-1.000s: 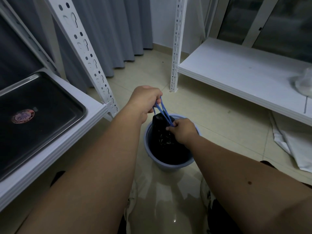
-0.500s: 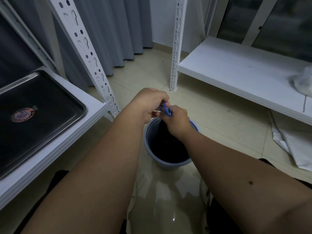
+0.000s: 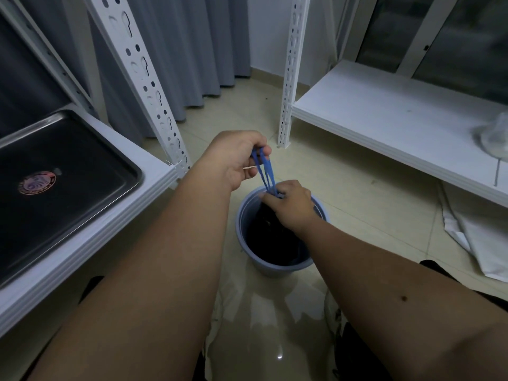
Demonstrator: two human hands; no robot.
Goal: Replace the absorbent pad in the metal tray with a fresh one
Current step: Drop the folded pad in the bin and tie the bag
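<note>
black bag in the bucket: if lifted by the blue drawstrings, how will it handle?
Probably floppy: the black bag looks thin and crumpled inside the bucket, so it should sag. Likely light, since the blue drawstrings look thin between the left hand and right hand. The strings may slip or dig into fingers.

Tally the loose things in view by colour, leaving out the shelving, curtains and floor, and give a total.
Blue: 2, the bucket and the drawstring held by the left hand and right hand.
Black: 1, the bin bag in the bucket.
Silver: 1, the metal tray.
White: 2, the folded sheet on the floor and the crumpled plastic on the right shelf.
Total: 6.
</note>
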